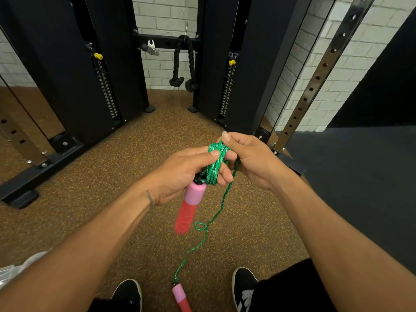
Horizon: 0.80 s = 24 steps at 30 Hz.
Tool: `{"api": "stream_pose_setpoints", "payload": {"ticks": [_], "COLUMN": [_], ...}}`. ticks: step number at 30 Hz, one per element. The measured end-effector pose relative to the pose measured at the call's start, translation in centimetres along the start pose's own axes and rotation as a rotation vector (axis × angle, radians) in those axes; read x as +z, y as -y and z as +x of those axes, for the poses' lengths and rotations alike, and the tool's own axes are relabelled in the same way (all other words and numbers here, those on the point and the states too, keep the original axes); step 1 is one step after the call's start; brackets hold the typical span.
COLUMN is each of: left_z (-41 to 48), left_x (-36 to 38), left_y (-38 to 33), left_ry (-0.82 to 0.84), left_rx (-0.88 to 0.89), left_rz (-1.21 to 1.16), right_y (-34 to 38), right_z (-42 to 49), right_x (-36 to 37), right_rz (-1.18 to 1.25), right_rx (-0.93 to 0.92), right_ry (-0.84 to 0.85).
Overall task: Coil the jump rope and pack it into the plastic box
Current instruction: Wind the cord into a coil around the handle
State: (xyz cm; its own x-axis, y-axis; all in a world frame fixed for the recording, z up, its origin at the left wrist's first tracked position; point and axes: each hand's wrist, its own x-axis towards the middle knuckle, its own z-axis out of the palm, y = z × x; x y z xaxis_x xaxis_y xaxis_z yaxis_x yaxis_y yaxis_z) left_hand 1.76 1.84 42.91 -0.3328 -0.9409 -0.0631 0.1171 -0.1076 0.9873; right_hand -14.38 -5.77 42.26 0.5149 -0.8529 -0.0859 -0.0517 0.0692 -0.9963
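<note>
At your feet: the lower handle (181, 298), pink over red, lies on the speckled floor (112, 199) between your two black shoes (128, 293).
Low left corner: a clear plastic edge (20, 269) pokes into view; you cannot tell from here whether it is the box.
Loose strand (221, 206): one green cord climbs slack from that handle to your hands, with a small kink (200, 226) looped in it partway up.
Upper handle (188, 208): it hangs below your left palm, off the floor, its cord end running up into the wraps.
Left hand (180, 174): fingers are curled under the bundle and the thumb is pressed flat across its top, clamping it.
Right hand (249, 158): thumb and forefinger pinch the cord at the far end of the bundle, the other fingers folded in.
Coil (215, 165): several tight green turns sit bunched between both hands, held in the air above the floor.
How it handles: going by the slack, the cord looks light, soft and limp. The turns would likely spring loose if the thumb lifts. The two handles seem to be the only real weight and may swing and tug.
Where to hold: grip across the middle of the wraps, guide each new turn by the strand close to the bundle, and smooth the kink out before it arrives.
Progress: a good stretch of cord is not yet wound, and packing is not begun.
Beyond: a black cable machine (56, 75), a knotted black rope (183, 64) hanging from it, and a pale brick wall (162, 14).
</note>
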Motion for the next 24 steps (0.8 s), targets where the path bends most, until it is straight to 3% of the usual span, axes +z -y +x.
{"api": "stream_pose_setpoints", "payload": {"ticks": [3, 8, 14, 19, 24], "left_z": [0.1, 0.1, 0.3, 0.4, 0.5], "left_x": [0.0, -0.4, -0.2, -0.4, -0.9], "left_y": [0.1, 0.3, 0.1, -0.2, -0.3], "left_ry": [-0.007, 0.127, 0.052, -0.015, -0.125], "left_rx": [0.028, 0.063, 0.076, 0.112, 0.118], "left_rz": [0.014, 0.143, 0.074, -0.016, -0.032], "right_y": [0.0, -0.1, -0.2, -1.0, -1.0], "right_z": [-0.1, -0.1, 0.0, -0.2, -0.8], "right_x": [0.2, 0.4, 0.3, 1.3, 2.3], "right_rz": [0.042, 0.065, 0.125, -0.041, -0.403], "right_rx": [0.041, 0.068, 0.102, 0.172, 0.198], "right_ry": [0.021, 0.015, 0.043, 0.025, 0.078]}}
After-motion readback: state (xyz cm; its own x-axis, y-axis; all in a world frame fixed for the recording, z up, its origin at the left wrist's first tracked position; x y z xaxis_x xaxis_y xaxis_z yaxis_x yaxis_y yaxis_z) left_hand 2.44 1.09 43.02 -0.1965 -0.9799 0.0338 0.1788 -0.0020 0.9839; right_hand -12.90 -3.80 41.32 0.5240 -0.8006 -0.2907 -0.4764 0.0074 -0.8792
